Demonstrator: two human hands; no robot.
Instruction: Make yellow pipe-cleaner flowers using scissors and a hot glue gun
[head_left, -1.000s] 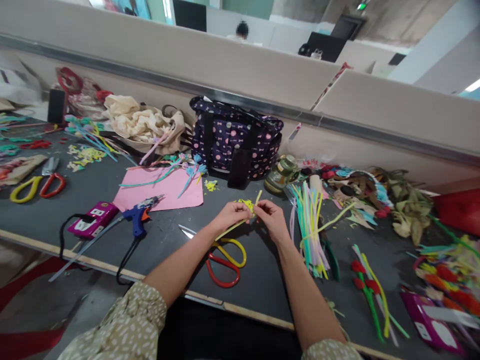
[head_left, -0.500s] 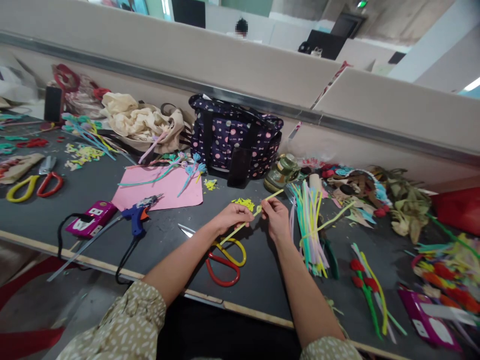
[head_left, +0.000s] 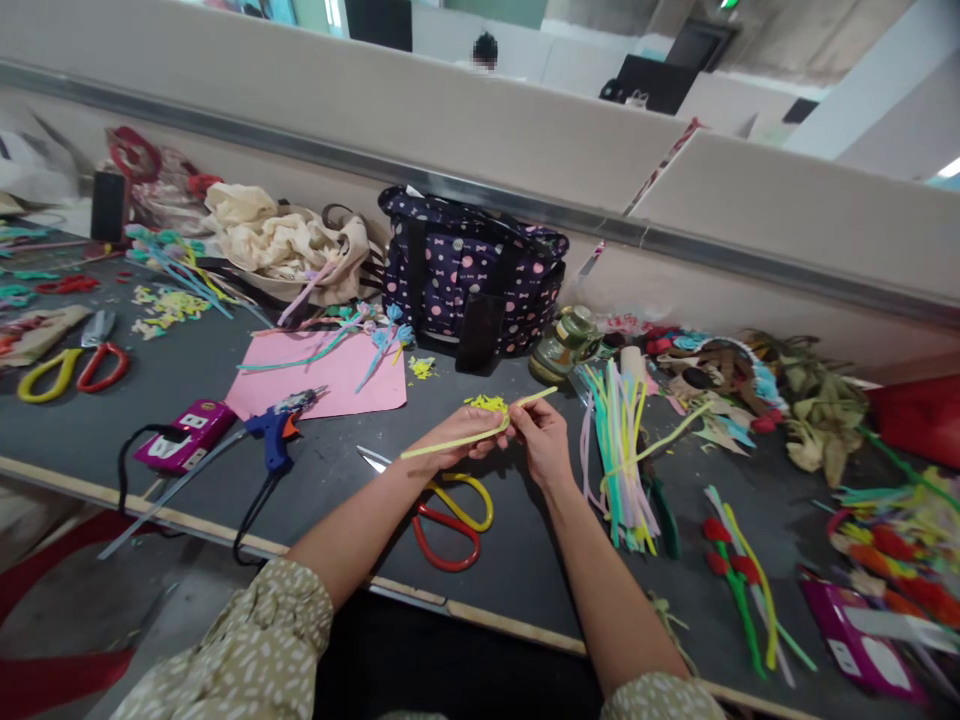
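left hand: the left hand is curled, thumb and fingers pinching the yellow stem.
right hand: the right hand pinches the same stem between thumb and forefinger, its fingertips close against the left ones.
stem: held above the table between the hands, one end lying across the left hand toward the wrist, the other poking out up and to the right.
scissors: the scissors lie partly beneath the left forearm, red and yellow handles nearer the person.
scraps: yellow scraps are piled just beyond the hands.
right side: a bundle of pastel stems, with red flowers farther right.
left side: a blue glue gun near a pink sheet.
back: a phone leans upright on a patterned bag, beside a jar.
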